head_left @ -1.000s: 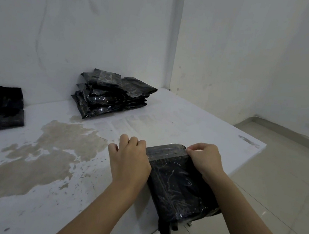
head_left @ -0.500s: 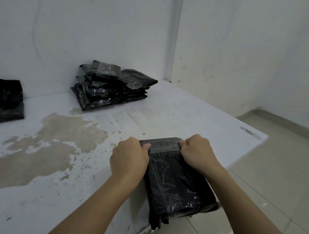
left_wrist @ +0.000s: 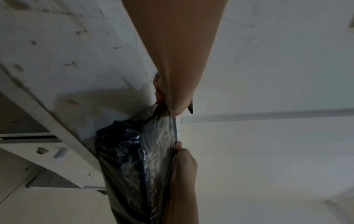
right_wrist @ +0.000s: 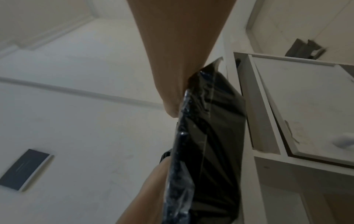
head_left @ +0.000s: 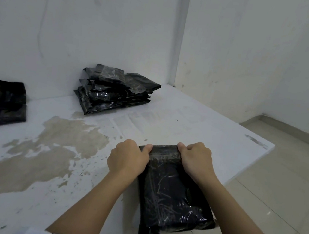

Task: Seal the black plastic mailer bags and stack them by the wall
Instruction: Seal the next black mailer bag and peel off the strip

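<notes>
Your fingertips are hidden behind the mailer bag (head_left: 171, 188); your left hand (head_left: 127, 159) and right hand (head_left: 196, 159) each pinch its folded far edge, near end overhanging the table (head_left: 207, 127).

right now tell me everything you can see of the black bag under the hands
The mailer bag is glossy, wrinkled black plastic, stuffed full. It lies flat near the white table's front edge, its near end overhanging the floor. Its far end is folded over into a flap. The left hand and right hand each grip one corner of that fold, thumbs on top.
</notes>
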`<state>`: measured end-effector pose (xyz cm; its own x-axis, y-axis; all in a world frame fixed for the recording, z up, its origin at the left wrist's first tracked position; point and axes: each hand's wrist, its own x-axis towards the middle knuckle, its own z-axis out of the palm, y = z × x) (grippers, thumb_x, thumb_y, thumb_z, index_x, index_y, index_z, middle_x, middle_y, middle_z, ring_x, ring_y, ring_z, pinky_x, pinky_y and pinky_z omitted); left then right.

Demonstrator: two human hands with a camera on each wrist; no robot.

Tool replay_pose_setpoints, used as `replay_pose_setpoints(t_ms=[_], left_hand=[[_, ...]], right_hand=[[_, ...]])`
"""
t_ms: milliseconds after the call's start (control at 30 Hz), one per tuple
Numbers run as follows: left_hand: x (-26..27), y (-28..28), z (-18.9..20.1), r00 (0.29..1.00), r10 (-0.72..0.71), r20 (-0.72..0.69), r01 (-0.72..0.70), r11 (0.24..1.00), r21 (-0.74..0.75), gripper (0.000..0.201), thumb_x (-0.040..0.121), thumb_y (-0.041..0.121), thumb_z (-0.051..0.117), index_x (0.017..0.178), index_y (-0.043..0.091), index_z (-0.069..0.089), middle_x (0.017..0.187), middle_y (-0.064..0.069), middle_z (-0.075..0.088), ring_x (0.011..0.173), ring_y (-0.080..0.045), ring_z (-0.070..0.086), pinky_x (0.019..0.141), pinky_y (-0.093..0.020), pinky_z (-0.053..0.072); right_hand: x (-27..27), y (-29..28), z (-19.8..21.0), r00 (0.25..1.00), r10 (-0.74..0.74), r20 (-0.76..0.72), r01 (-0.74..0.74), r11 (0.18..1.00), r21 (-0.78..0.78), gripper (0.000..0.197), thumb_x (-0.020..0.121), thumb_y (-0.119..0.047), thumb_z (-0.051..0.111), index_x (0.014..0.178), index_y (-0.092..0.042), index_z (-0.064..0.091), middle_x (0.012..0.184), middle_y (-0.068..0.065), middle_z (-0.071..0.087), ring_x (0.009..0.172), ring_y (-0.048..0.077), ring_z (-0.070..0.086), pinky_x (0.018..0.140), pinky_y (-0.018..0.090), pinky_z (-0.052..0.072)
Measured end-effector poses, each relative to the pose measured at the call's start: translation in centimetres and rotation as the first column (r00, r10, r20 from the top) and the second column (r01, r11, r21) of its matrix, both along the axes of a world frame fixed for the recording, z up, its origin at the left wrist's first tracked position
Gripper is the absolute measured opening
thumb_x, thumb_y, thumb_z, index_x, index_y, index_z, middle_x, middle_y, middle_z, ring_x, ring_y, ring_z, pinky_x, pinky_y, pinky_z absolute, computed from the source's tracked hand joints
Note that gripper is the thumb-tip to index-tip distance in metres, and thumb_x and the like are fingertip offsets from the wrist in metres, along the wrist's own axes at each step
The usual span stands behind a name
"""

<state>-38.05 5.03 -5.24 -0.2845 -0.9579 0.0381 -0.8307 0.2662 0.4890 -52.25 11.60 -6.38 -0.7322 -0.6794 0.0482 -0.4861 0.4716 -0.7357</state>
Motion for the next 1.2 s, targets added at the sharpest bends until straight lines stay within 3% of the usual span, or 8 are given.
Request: replay_pose_setpoints(t_ms=[167, 333, 600, 700, 800, 867, 1000, 1200], left_hand=[[0.2, -0.6, 0.5, 1.0, -0.01, 0.025, 0.01, 1.0, -0.004, 0.046, 0.1, 0.03, 0.037, 0.059, 0.011, 0.036, 0.061, -0.002, 0.043, 0.056, -0.018, 0.043, 0.049, -0.027, 0.029], [-1.2, -0.7, 1.3, 0.984, -0.011, 0.178, 0.007, 1.0, 0.022, 0.059, 0.09, 0.066, 0.035, 0.066, 0.013, 0.048, 0.067, 0.002, 0.051, 0.063, -0.017, 0.049, 0.056, -0.026, 0.035], [-1.0, -0.9, 0.2, 0.996, 0.091, 0.002, -0.091, 0.996, -0.01, 0.042, 0.097, 0.025, 0.034, 0.058, 0.011, 0.037, 0.059, -0.001, 0.042, 0.052, -0.015, 0.037, 0.049, -0.026, 0.024], [-0.8, -0.3, 0.2, 0.998, 0.047, 0.044, -0.047, 0.999, -0.004, 0.052, 0.1, 0.043, 0.031, 0.06, 0.012, 0.042, 0.061, 0.0, 0.047, 0.055, -0.015, 0.043, 0.053, -0.028, 0.031], [-0.9, -0.3, 0.4, 0.99, -0.019, 0.138, 0.015, 0.999, 0.033, 0.071, 0.077, 0.082, 0.038, 0.062, 0.013, 0.047, 0.062, 0.002, 0.052, 0.056, -0.015, 0.048, 0.05, -0.027, 0.033], [-0.8, -0.5, 0.3, 0.993, -0.03, 0.114, 0.023, 0.998, 0.063, 0.071, 0.07, 0.085, 0.045, 0.062, 0.014, 0.043, 0.062, 0.003, 0.05, 0.056, -0.016, 0.048, 0.048, -0.026, 0.031], [-0.2, -0.8, -0.6, 0.998, -0.023, -0.065, 0.029, 0.995, 0.097, 0.06, 0.082, 0.066, 0.053, 0.06, 0.014, 0.034, 0.057, 0.003, 0.039, 0.05, -0.014, 0.038, 0.046, -0.027, 0.025], [0.8, -1.0, -1.3, 0.969, -0.101, -0.226, 0.113, 0.993, 0.041, 0.047, 0.098, 0.038, 0.046, 0.06, 0.012, 0.039, 0.058, 0.0, 0.042, 0.055, -0.015, 0.041, 0.052, -0.027, 0.031]], right_hand=[[0.4, -0.1, 0.2, 0.999, -0.014, -0.048, 0.019, 0.996, 0.091, 0.044, 0.097, -0.044, 0.036, 0.067, -0.011, 0.038, 0.079, 0.008, 0.049, 0.072, 0.028, 0.05, 0.063, 0.031, 0.035], [1.0, -0.7, 1.5, 0.999, -0.018, -0.044, 0.029, 0.967, 0.252, 0.058, 0.079, -0.066, 0.049, 0.102, -0.013, 0.051, 0.095, 0.003, 0.049, 0.094, 0.028, 0.055, 0.073, 0.032, 0.039], [0.6, -1.4, 1.6, 0.999, -0.046, 0.024, 0.042, 0.988, 0.152, 0.03, 0.088, -0.031, 0.042, 0.066, -0.013, 0.035, 0.074, 0.002, 0.044, 0.071, 0.024, 0.044, 0.055, 0.028, 0.027], [0.3, -1.1, 1.2, 1.0, 0.025, 0.019, -0.027, 0.987, 0.161, 0.037, 0.096, -0.03, 0.034, 0.065, -0.01, 0.037, 0.075, 0.005, 0.046, 0.068, 0.023, 0.043, 0.058, 0.03, 0.032], [-0.1, -0.7, 0.7, 0.986, 0.164, -0.006, -0.158, 0.961, 0.227, 0.06, 0.091, -0.064, 0.033, 0.08, -0.009, 0.055, 0.086, 0.004, 0.057, 0.084, 0.025, 0.056, 0.074, 0.034, 0.043], [-0.4, -0.5, 0.5, 0.977, 0.207, 0.044, -0.212, 0.961, 0.176, 0.059, 0.085, -0.067, 0.045, 0.078, -0.01, 0.056, 0.083, 0.003, 0.059, 0.079, 0.021, 0.058, 0.069, 0.032, 0.044], [-0.7, 0.0, 0.2, 0.969, 0.207, 0.132, -0.211, 0.977, 0.015, 0.049, 0.089, -0.05, 0.056, 0.06, -0.013, 0.041, 0.063, 0.002, 0.049, 0.058, 0.016, 0.047, 0.054, 0.027, 0.033], [-0.8, -0.1, -0.1, 0.975, 0.182, 0.13, -0.175, 0.983, -0.059, 0.051, 0.096, -0.039, 0.049, 0.057, -0.016, 0.027, 0.058, 0.003, 0.034, 0.058, 0.02, 0.036, 0.057, 0.032, 0.026]])
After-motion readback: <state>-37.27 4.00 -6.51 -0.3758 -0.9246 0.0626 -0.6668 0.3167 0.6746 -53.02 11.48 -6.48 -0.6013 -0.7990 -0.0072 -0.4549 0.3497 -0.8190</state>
